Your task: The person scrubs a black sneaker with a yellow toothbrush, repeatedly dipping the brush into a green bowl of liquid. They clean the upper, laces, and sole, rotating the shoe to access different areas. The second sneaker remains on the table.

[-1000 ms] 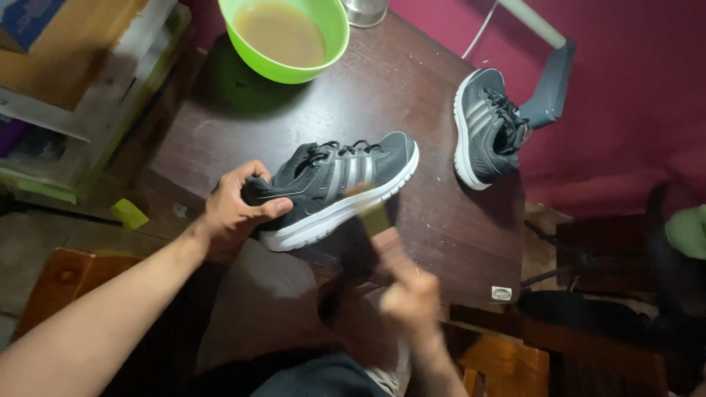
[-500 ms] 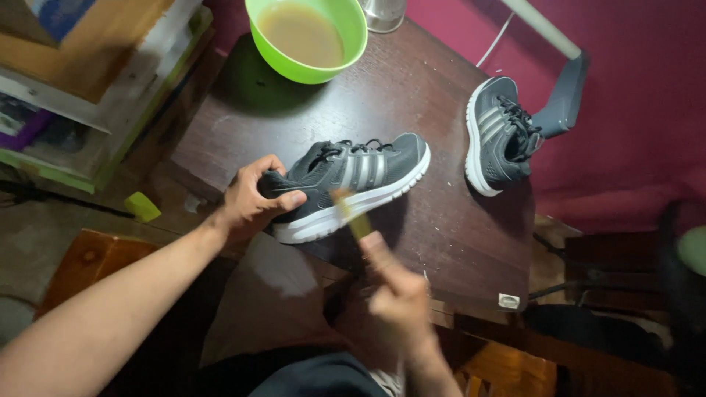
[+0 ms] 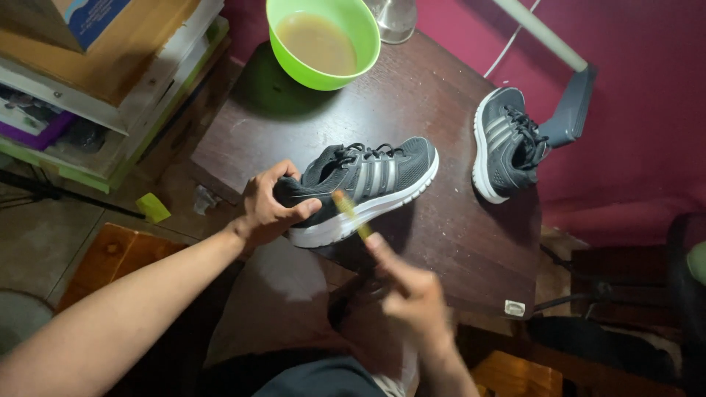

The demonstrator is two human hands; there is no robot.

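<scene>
A dark grey sports shoe (image 3: 375, 180) with pale side stripes and a white sole lies on its side on the dark wooden table (image 3: 456, 242). My left hand (image 3: 268, 206) grips its heel at the table's near edge. My right hand (image 3: 408, 294), blurred, holds a small yellowish brush (image 3: 351, 215) whose tip touches the shoe's side above the white sole. The matching second shoe (image 3: 504, 143) lies at the table's right edge, apart from both hands.
A lime green bowl (image 3: 283, 48) with brownish liquid stands at the table's far side, a glass base (image 3: 393, 18) beside it. Shelves with boxes (image 3: 110, 81) are on the left. A white pole with a grey foot (image 3: 570, 103) leans by the maroon wall.
My right hand has moved the brush along the shoe's side, toward the heel. The left hand keeps its grip on the heel. The view has shifted slightly.
</scene>
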